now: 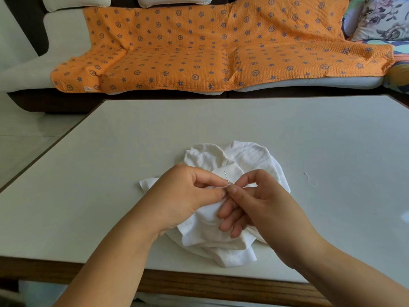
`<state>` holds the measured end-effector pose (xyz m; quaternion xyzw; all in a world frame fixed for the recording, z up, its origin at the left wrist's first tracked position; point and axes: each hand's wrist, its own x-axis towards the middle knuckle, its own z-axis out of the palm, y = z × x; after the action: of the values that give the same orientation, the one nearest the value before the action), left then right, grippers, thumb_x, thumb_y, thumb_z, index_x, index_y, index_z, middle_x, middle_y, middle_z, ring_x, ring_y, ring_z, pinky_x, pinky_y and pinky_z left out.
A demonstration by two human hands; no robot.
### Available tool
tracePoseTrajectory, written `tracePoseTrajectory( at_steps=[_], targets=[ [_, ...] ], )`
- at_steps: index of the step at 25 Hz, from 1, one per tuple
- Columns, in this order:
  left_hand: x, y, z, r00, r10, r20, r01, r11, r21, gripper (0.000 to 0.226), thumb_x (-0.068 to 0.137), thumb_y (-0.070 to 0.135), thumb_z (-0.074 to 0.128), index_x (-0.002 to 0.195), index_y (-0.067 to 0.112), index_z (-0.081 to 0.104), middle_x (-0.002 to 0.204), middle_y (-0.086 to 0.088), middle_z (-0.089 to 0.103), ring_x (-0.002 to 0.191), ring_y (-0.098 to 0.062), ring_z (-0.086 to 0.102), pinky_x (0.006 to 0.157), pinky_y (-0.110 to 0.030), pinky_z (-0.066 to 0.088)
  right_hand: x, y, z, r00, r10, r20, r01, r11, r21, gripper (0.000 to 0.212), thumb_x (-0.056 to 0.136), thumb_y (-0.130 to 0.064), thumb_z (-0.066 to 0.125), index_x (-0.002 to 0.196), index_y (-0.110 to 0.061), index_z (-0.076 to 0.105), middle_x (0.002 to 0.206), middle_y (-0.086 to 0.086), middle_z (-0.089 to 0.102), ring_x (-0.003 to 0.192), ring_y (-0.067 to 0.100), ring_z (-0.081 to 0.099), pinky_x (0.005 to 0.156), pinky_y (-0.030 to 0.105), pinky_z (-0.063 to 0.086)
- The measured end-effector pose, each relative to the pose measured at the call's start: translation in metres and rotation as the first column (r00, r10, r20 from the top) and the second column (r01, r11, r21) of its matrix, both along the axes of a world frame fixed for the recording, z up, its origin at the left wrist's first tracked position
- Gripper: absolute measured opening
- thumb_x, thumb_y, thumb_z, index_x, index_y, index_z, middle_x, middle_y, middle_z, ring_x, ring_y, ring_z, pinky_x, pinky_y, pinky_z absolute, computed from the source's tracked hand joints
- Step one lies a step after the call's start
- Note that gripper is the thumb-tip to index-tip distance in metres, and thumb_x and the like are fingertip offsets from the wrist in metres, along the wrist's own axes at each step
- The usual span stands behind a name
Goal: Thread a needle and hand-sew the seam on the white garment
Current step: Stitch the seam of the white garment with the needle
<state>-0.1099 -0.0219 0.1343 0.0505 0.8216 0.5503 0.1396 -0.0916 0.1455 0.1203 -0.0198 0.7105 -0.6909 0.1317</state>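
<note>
The white garment (247, 158) lies crumpled on the table, near the front edge. My left hand (188, 196) pinches a fold of the cloth between thumb and forefinger. A thin needle (226, 176) sticks upward from between my two hands, its lower end hidden by the fingertips. My right hand (259, 200) pinches the needle's lower part with thumb and forefinger, its other fingers hanging over the cloth. A white thread (221, 186) runs across the fingertips at the needle's base.
The pale table top (155, 134) has a wooden front edge (199, 282). A loose bit of white thread (311, 179) lies to the right of the garment. Behind the table stands a sofa with an orange patterned blanket (199, 47) and a floral cushion (382, 16).
</note>
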Motion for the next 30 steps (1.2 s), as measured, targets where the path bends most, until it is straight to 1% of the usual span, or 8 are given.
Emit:
tracePoseTrajectory(
  at_steps=[4,10,14,16,19,22,26,30],
  targets=[
    [0.001,0.001,-0.002,0.998,-0.007,-0.055,0.001,0.995,-0.099,0.016,0.087,0.022,0.071,0.099,0.031,0.078,0.096,0.021,0.075,0.100,0.011,0.063,0.092,-0.010,0.046,-0.003,0.002,0.003,0.999,0.031,0.028,-0.032,0.999,0.033,0.010,0.098,-0.021,0.054,0.107,-0.016,0.053,0.071,0.014,0.073,0.061,0.033,0.070,0.050,0.032,0.053],
    [0.002,0.002,-0.002,0.998,-0.006,-0.057,-0.002,0.989,-0.149,0.013,0.086,0.030,0.072,0.097,0.034,0.078,0.091,0.024,0.074,0.093,0.010,0.064,0.089,-0.013,0.046,-0.013,0.014,0.001,0.968,-0.042,-0.246,0.142,0.904,0.404,0.008,0.076,-0.040,0.075,0.075,-0.048,0.073,0.082,-0.011,0.060,0.063,-0.004,0.053,0.056,0.011,0.037],
    [0.001,0.004,-0.002,0.999,-0.025,-0.043,0.020,0.992,-0.126,0.013,0.086,0.029,0.073,0.095,0.036,0.078,0.093,0.026,0.073,0.095,0.012,0.064,0.092,-0.015,0.046,-0.017,0.016,0.003,0.973,-0.137,-0.187,0.177,0.959,0.220,0.008,0.084,-0.028,0.072,0.076,-0.028,0.073,0.076,-0.012,0.066,0.055,-0.001,0.050,0.055,0.013,0.039],
    [0.001,0.003,-0.003,1.000,-0.024,-0.021,0.021,0.993,-0.114,0.011,0.085,0.029,0.074,0.092,0.037,0.079,0.093,0.025,0.074,0.097,0.010,0.065,0.098,-0.022,0.048,-0.025,0.021,0.008,0.977,-0.200,-0.071,0.201,0.980,0.002,0.011,0.094,-0.019,0.060,0.086,-0.013,0.064,0.077,-0.002,0.072,0.054,0.009,0.059,0.051,0.021,0.043],
    [0.000,0.002,-0.003,0.999,-0.028,0.024,0.029,0.997,-0.070,0.010,0.083,0.030,0.075,0.090,0.035,0.079,0.093,0.022,0.075,0.098,0.007,0.066,0.101,-0.026,0.048,-0.036,0.035,0.019,0.978,-0.173,0.114,0.204,0.902,-0.380,0.013,0.101,-0.011,0.045,0.093,-0.006,0.053,0.084,0.016,0.073,0.065,0.025,0.072,0.051,0.024,0.056],
    [-0.001,0.001,-0.001,0.997,-0.039,0.066,0.040,0.999,-0.011,0.010,0.083,0.026,0.074,0.090,0.032,0.079,0.095,0.019,0.076,0.098,0.007,0.066,0.101,-0.022,0.045,-0.048,0.050,0.017,0.963,-0.251,0.099,0.266,0.822,-0.503,0.012,0.101,-0.009,0.045,0.092,-0.008,0.053,0.081,0.018,0.071,0.084,0.032,0.074,0.071,0.031,0.061],
    [-0.001,-0.002,0.000,0.993,-0.049,0.109,0.046,0.998,0.031,0.011,0.083,0.024,0.074,0.091,0.028,0.079,0.096,0.015,0.076,0.100,0.005,0.067,0.102,-0.021,0.043,-0.063,0.063,0.005,0.846,-0.512,-0.147,0.485,0.855,-0.186,0.008,0.099,-0.016,0.054,0.091,-0.016,0.057,0.085,0.006,0.075,0.091,0.021,0.073,0.085,0.035,0.057],
    [-0.001,-0.004,0.001,0.989,-0.057,0.134,0.051,0.997,0.052,0.012,0.082,0.024,0.073,0.093,0.025,0.079,0.097,0.013,0.076,0.101,0.007,0.065,0.098,-0.018,0.040,-0.068,0.069,-0.005,0.780,-0.428,-0.455,0.578,0.773,0.263,0.006,0.098,-0.027,0.052,0.094,-0.026,0.056,0.086,-0.014,0.071,0.066,-0.012,0.059,0.060,0.020,0.038]
  ],
)
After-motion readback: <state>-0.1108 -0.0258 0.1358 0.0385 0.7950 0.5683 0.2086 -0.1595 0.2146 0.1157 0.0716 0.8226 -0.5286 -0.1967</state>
